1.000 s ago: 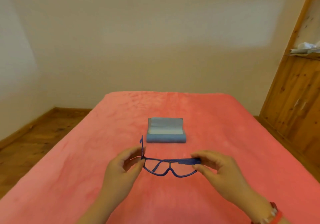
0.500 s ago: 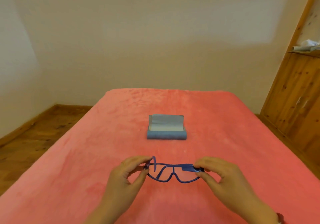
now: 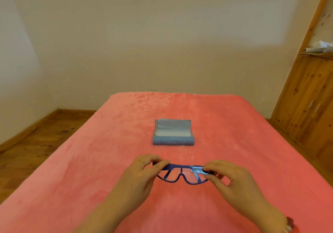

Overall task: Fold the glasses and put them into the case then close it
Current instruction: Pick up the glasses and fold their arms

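Observation:
The blue-framed glasses [image 3: 182, 174] hang just above the pink blanket, lenses facing me, both temple arms lying folded along the frame. My left hand [image 3: 138, 177] pinches the left end of the frame. My right hand [image 3: 230, 180] pinches the right end, fingers over the folded arm. The blue glasses case [image 3: 173, 133] sits open farther back at the middle of the bed, its lid standing up and its pale lining showing. A clear gap lies between the glasses and the case.
The pink blanket [image 3: 90, 169] covers the bed. Wooden floor [image 3: 36, 142] lies to the left. A wooden cabinet [image 3: 310, 106] stands at the right, with papers on its shelf. A plain wall is behind the bed.
The left temple arm, sticking up a second ago, has been folded down against the frame by my left hand. The glasses have stayed in front of the case.

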A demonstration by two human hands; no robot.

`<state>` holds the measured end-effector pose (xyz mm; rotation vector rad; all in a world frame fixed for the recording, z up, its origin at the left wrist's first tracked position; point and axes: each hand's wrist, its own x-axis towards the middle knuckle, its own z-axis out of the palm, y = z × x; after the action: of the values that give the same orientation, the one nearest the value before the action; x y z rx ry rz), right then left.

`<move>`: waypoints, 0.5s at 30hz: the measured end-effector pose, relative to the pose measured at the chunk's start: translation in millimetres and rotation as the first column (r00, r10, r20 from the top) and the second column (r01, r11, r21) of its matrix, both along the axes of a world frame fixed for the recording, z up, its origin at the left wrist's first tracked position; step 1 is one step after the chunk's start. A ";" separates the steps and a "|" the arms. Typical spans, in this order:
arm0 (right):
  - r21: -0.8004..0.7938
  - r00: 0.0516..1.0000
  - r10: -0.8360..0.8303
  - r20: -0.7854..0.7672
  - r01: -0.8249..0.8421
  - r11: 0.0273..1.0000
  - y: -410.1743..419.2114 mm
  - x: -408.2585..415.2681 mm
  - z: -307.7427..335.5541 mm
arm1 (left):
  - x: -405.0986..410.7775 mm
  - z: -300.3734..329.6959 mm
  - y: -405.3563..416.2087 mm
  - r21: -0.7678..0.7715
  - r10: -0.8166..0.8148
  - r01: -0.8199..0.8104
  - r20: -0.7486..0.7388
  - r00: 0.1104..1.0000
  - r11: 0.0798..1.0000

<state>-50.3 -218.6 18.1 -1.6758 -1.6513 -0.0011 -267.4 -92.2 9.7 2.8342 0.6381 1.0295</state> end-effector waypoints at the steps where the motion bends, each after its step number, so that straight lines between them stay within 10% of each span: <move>1: 0.005 1.000 0.000 -0.004 0.001 1.000 0.8 0.6 -0.1 | 1.4 2.1 2.3 0.039 0.002 -0.002 -0.025 1.000 0.999; 15: 0.011 0.998 -0.018 -0.068 0.019 1.000 5.0 3.8 -0.5 | 11.8 11.9 10.3 0.066 0.100 -0.088 -0.205 0.974 0.994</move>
<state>-46.5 -213.6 17.7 -1.6644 -1.5829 0.0367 -255.5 -81.9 21.6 3.0147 0.7788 0.7788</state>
